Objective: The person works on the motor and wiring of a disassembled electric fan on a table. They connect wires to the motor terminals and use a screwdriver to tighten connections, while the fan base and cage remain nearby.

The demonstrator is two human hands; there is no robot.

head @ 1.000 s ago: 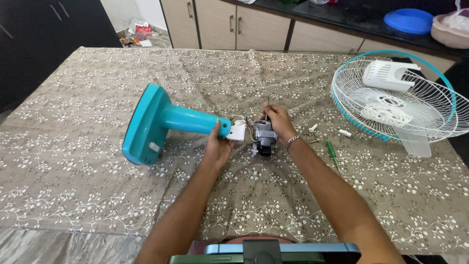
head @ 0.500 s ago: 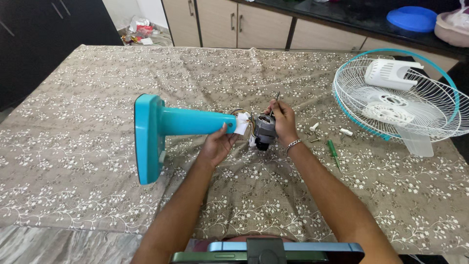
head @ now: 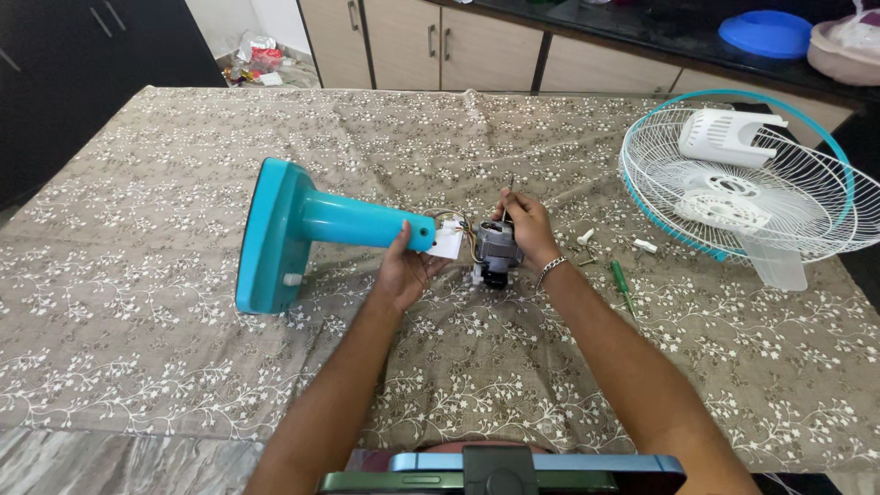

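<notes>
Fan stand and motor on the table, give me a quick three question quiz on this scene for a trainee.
1. True or false: the turquoise fan stand stands upright on its base.
2. Which hand grips the stand's neck? A) left hand B) right hand C) neither
3. Fill in: the white fan guard lies to the ____ of the fan motor.

Key
1. False: it lies on its side on the patterned tablecloth.
2. A; the right hand is at the motor, pinching a thin tool.
3. Right, past the green screwdriver.
</notes>
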